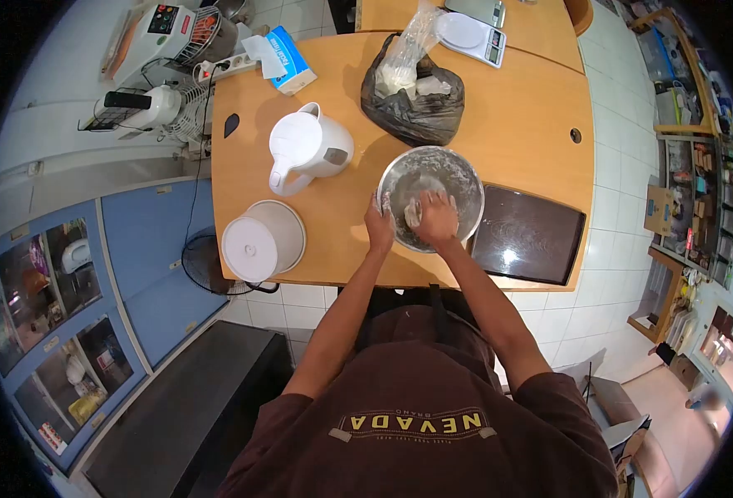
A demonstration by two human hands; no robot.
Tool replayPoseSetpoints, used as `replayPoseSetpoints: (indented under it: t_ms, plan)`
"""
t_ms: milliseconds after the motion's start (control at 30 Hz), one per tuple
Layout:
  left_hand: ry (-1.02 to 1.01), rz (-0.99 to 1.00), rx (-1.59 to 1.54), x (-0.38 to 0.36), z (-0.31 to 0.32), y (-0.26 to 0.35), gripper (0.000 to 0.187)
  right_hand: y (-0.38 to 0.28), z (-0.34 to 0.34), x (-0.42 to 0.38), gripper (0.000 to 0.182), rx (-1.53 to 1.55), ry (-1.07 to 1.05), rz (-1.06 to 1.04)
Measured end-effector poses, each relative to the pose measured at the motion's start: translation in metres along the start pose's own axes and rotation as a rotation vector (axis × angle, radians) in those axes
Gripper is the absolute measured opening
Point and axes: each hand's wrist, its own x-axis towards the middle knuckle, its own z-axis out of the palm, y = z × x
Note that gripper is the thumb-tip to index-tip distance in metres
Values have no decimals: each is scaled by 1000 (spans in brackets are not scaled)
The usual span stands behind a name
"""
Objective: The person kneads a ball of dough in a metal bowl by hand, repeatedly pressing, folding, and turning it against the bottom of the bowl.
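Note:
A metal mixing bowl (464, 176) stands near the front of the table, its inner wall smeared with whitish flour. My left hand (379, 227) grips the bowl's left rim, with some white residue on the fingers. Inside the bowl, my right hand (434, 217) has its fingers curled into a pale lump of dough (413, 212). Part of the dough is hidden beneath that hand. Just right of the bowl lies a dark rectangular tray (527, 235) with a shiny surface.
Left of the bowl stand a white jug (310, 143) and a white lidded bucket (264, 241). Behind it sit a black plastic bag (416, 114) holding a clear bag, and a white kitchen scale (472, 37). A blue tissue box (288, 62) lies at the back left.

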Motion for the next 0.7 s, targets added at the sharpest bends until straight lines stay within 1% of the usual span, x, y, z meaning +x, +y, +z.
replayPoseSetpoints:
  t_ms: [33, 133, 233, 333, 433, 467, 533, 567, 667, 700]
  plan:
    - [15, -21, -23, 0, 4, 4, 35, 0, 5, -4, 28, -16, -17, -26]
    - [37, -47, -54, -3, 9, 7, 36, -4, 16, -12, 27, 74, -170, 89]
    - [39, -24, -50, -2, 11, 5, 37, -3, 26, -7, 25, 26, -103, 63]
    - [44, -31, -41, -2, 10, 8, 36, 3, 32, 11, 26, 70, -223, 113]
    - [42, -77, -44, -2, 10, 14, 36, 8, 45, 31, 26, 53, -110, 145]
    - [38, -97, -46, -3, 9, 16, 37, 10, 48, 38, 27, 55, -177, 215]
    - [38, -80, 34, -4, 9, 1, 38, 4, 31, 55, 29, 59, -308, 356]
    - [38, -67, 72, -3, 10, -7, 39, 5, 33, 55, 29, 58, -290, 362]
    - [24, 3, 40, -5, 8, -6, 40, 8, 41, 53, 30, 77, -238, 368]
    - [21, -6, 35, -6, 5, 2, 39, 11, 42, 51, 29, 100, -223, 367]
